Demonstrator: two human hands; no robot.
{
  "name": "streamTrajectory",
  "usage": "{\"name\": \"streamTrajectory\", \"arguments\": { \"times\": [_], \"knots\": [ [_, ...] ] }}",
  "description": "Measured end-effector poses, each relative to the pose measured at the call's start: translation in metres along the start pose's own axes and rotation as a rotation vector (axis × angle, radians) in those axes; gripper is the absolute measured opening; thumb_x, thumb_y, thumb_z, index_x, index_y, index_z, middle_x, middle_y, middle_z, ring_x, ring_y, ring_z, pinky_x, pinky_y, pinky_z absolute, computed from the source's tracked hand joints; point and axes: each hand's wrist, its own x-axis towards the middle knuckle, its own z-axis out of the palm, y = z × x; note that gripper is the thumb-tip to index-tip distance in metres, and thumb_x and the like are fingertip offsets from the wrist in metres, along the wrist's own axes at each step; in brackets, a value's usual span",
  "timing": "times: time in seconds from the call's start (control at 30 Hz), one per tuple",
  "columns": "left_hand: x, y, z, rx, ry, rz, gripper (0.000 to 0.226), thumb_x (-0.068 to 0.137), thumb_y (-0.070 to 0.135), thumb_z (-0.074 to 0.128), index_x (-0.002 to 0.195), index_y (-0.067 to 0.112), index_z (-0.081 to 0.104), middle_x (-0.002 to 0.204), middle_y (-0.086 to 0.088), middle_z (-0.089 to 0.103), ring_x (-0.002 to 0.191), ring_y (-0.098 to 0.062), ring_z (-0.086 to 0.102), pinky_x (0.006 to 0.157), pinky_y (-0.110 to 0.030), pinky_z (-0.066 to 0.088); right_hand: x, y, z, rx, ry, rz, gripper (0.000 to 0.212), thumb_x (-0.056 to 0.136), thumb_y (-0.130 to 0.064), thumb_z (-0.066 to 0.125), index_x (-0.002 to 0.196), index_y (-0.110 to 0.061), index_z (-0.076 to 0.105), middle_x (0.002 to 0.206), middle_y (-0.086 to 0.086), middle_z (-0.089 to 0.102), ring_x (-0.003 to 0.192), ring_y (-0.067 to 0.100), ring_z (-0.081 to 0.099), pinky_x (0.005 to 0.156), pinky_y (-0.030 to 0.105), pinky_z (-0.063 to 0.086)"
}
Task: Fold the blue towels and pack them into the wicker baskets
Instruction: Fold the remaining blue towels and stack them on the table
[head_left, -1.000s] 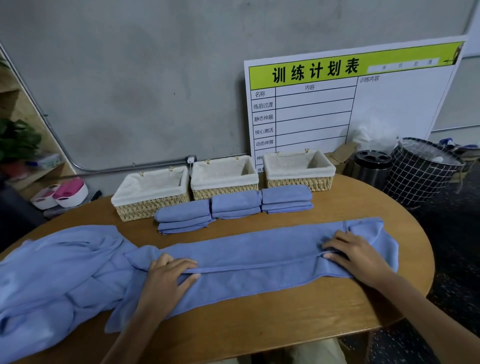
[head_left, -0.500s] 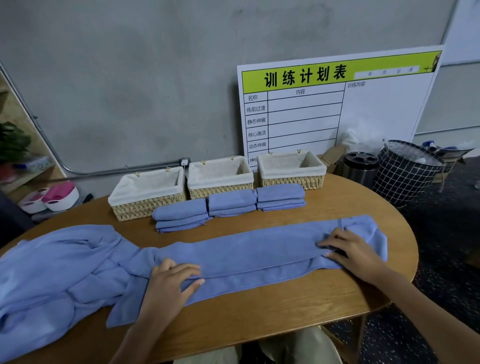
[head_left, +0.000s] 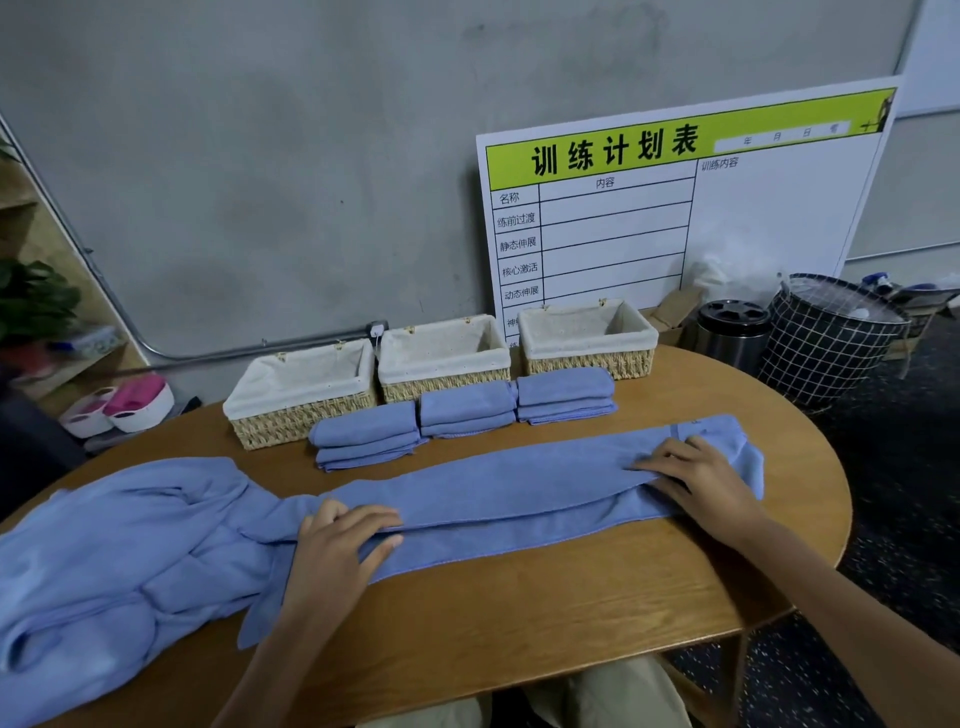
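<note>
From the head camera we look down on a round wooden table (head_left: 519, 613) where a long blue towel (head_left: 519, 483) lies stretched from left to right, folded lengthwise into a narrow band. Our left hand (head_left: 337, 545) rests on its left part with the fingers laid nearly straight across the fold and the thumb stretched along the lower layer. Our right hand (head_left: 701, 478) presses down near the towel's right end, fingers spread and lightly bent on the cloth; neither hand is clamped around anything. To the left of the band a loose heap of blue towels (head_left: 114, 561) covers the table's left side. Behind the band sit three folded towel stacks in a row: the left stack (head_left: 363, 436), the middle stack (head_left: 467, 410) and the right stack (head_left: 566, 395). Just behind them stand three cloth-lined wicker baskets side by side, the left basket (head_left: 301, 415), the middle basket (head_left: 441, 384) and the right basket (head_left: 587, 358). A white planning board (head_left: 727, 218) leans against the wall behind them.
</note>
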Motion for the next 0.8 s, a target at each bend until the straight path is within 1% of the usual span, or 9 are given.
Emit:
{"name": "streamTrajectory", "arguments": {
  "times": [0.07, 0.13, 0.2, 0.27, 0.37, 0.47, 0.63, 0.73, 0.8],
  "knots": [
    [-0.012, -0.001, 0.0, -0.047, -0.022, -0.007, 0.05, 0.098, 0.066, 0.036, 0.098, 0.035, 0.075, 0.105, 0.028, 0.068, 0.079, -0.007, 0.039, 0.073, -0.034, 0.037, -0.008, -0.001, -0.003, 0.014, -0.024, -0.013, 0.038, 0.098, -0.043, 0.044, 0.116, -0.026, 0.072, 0.102, -0.012, 0.061, 0.075, 0.016, 0.047, 0.07, 0.032, 0.044],
    [-0.019, -0.003, 0.002, -0.07, -0.063, -0.024, 0.054, 0.098, 0.068, 0.034, 0.1, 0.035, 0.077, 0.106, 0.029, 0.069, 0.079, -0.003, 0.04, 0.073, -0.035, 0.042, -0.015, -0.001, -0.003, 0.002, -0.053, -0.016, 0.043, 0.097, -0.05, 0.043, 0.116, -0.025, 0.072, 0.104, -0.009, 0.06, 0.078, 0.017, 0.049, 0.07, 0.036, 0.048],
    [-0.018, -0.004, 0.002, -0.049, -0.113, -0.028, 0.057, 0.098, 0.069, 0.029, 0.102, 0.038, 0.076, 0.111, 0.03, 0.068, 0.082, -0.002, 0.042, 0.074, -0.037, 0.045, -0.016, -0.002, -0.005, -0.031, -0.083, 0.004, 0.054, 0.099, -0.06, 0.035, 0.119, -0.026, 0.071, 0.108, -0.009, 0.059, 0.082, 0.017, 0.051, 0.07, 0.036, 0.048],
    [-0.018, -0.004, 0.0, -0.019, -0.144, -0.001, 0.058, 0.099, 0.068, 0.026, 0.103, 0.039, 0.076, 0.114, 0.03, 0.067, 0.084, -0.002, 0.042, 0.074, -0.038, 0.046, -0.017, -0.005, -0.008, -0.054, -0.115, 0.031, 0.06, 0.098, -0.066, 0.029, 0.123, -0.029, 0.069, 0.112, -0.012, 0.057, 0.088, 0.017, 0.052, 0.072, 0.035, 0.046],
    [-0.02, -0.004, -0.004, -0.008, -0.167, 0.005, 0.057, 0.1, 0.068, 0.025, 0.108, 0.041, 0.075, 0.119, 0.031, 0.065, 0.084, 0.0, 0.039, 0.075, -0.036, 0.048, -0.02, -0.008, -0.01, -0.087, -0.147, 0.059, 0.062, 0.094, -0.072, 0.032, 0.128, -0.032, 0.065, 0.116, -0.016, 0.054, 0.095, 0.015, 0.051, 0.079, 0.032, 0.042],
    [-0.022, -0.002, -0.008, 0.025, -0.177, 0.025, 0.057, 0.1, 0.067, 0.024, 0.111, 0.043, 0.074, 0.122, 0.032, 0.063, 0.083, -0.001, 0.041, 0.074, -0.034, 0.049, -0.021, -0.011, -0.013, -0.101, -0.176, 0.088, 0.066, 0.092, -0.075, 0.03, 0.132, -0.033, 0.062, 0.118, -0.017, 0.052, 0.099, 0.013, 0.049, 0.084, 0.034, 0.044],
    [-0.018, -0.001, -0.015, 0.098, -0.157, 0.102, 0.057, 0.1, 0.066, 0.025, 0.11, 0.041, 0.076, 0.12, 0.03, 0.066, 0.078, -0.003, 0.038, 0.065, -0.027, 0.048, -0.023, -0.016, -0.016, -0.126, -0.185, 0.117, 0.066, 0.094, -0.074, 0.026, 0.13, -0.034, 0.063, 0.118, -0.018, 0.053, 0.099, 0.012, 0.05, 0.084, 0.034, 0.045],
    [-0.019, -0.001, -0.016, 0.131, -0.159, 0.146, 0.059, 0.101, 0.064, 0.024, 0.11, 0.04, 0.076, 0.121, 0.026, 0.067, 0.077, -0.007, 0.039, 0.065, -0.028, 0.045, -0.023, -0.019, -0.017, -0.123, -0.118, 0.133, 0.061, 0.098, -0.067, 0.024, 0.121, -0.033, 0.069, 0.113, -0.017, 0.058, 0.095, 0.011, 0.053, 0.079, 0.034, 0.048],
    [-0.021, -0.002, -0.015, 0.154, -0.163, 0.151, 0.06, 0.102, 0.063, 0.021, 0.111, 0.039, 0.076, 0.121, 0.023, 0.068, 0.076, -0.009, 0.04, 0.063, -0.03, 0.045, -0.023, -0.021, -0.017, -0.132, -0.06, 0.164, 0.057, 0.098, -0.062, 0.027, 0.112, -0.031, 0.073, 0.106, -0.014, 0.061, 0.09, 0.012, 0.055, 0.074, 0.034, 0.05]
  ]
}}
